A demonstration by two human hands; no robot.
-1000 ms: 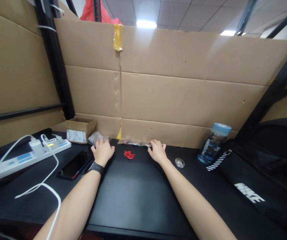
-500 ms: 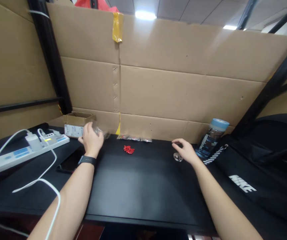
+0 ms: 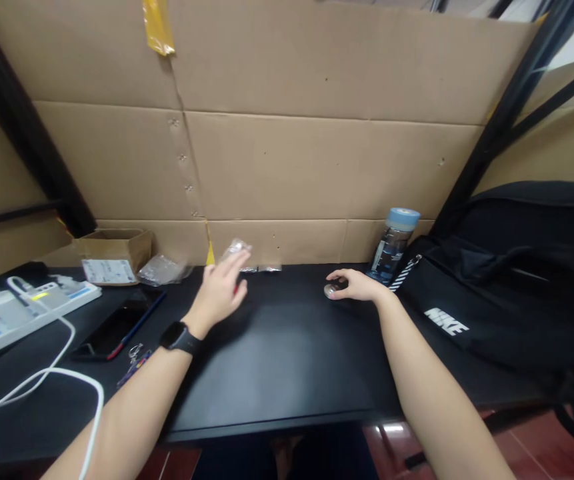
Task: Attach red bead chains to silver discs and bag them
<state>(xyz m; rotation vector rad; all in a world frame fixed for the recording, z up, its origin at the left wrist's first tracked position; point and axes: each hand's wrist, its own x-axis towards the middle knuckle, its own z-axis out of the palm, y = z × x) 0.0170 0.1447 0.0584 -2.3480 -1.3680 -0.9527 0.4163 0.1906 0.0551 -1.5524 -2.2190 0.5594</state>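
We see left hand [image 3: 219,293] raised over tabletop [image 3: 277,360], fingers clamped on small clear bag [image 3: 234,250], blurred. Right hand [image 3: 354,285] rests on tabletop, fingers closed around small round disc [image 3: 331,291], just beside bottle [image 3: 391,247]. More bags [image 3: 164,269] near box [image 3: 111,253]. Phone [image 3: 117,323] far left.

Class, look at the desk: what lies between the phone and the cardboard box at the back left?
In the head view, a crumpled clear plastic bag lies between the phone and the cardboard box.
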